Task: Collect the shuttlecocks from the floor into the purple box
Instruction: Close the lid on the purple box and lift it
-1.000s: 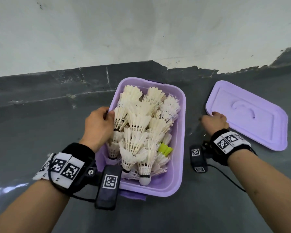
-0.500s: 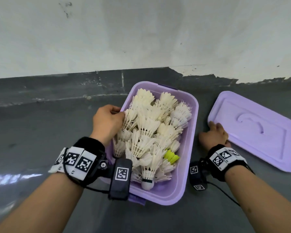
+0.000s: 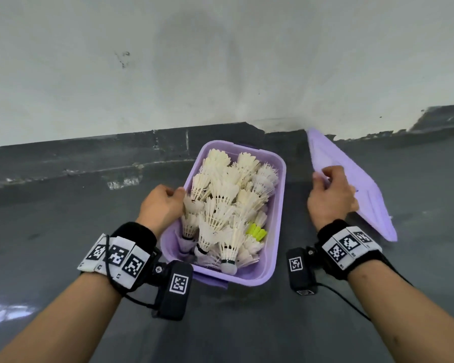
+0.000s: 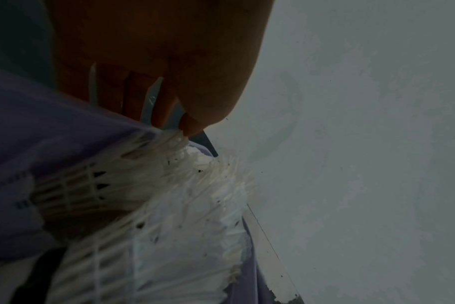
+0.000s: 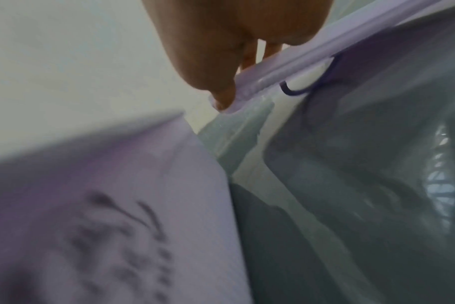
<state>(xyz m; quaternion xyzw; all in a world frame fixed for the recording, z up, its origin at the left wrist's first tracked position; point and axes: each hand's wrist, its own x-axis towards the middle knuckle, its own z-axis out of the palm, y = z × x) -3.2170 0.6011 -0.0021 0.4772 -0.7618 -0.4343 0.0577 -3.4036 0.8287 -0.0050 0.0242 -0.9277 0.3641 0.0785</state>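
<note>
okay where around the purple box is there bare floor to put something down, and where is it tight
Bare dark floor lies left of the purple box, out to the wall, and in front of it between the forearms. The strip between the box and the tilted lid gripped by the right hand is narrow. The box is crammed with shuttlecocks, left hand at its rim.

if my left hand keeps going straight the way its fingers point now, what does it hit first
Most likely the white shuttlecocks piled in the purple box. The left hand sits at the box's left rim, fingers curled toward the feathers, already touching or nearly touching them; depth is unclear.
</note>
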